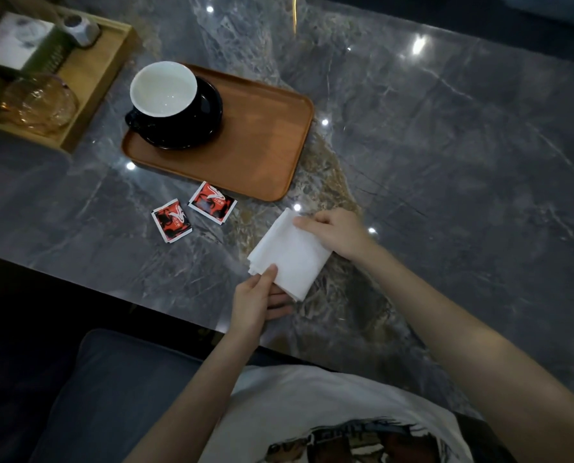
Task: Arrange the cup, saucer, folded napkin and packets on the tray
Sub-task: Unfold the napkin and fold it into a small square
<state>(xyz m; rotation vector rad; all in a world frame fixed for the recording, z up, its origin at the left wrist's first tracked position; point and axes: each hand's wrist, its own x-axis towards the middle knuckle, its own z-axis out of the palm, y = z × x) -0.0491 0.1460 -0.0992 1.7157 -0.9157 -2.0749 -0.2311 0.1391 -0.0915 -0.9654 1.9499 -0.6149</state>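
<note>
Both hands' fingers pinch napkin (290, 250) edges, L (257, 295) near, R (334, 230) far

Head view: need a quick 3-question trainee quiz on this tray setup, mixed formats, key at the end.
1. True or false: the cup already stands on the saucer on the brown tray.
2. Multiple choice: where are the two red packets? A) on the tray B) on the marble table beside the tray's near edge C) inside the cup
3. Short answer: what are the left hand and right hand both gripping?

Key: 1 true. 2 B. 3 the white napkin, held at opposite ends above the table, not yet on the tray.
</note>
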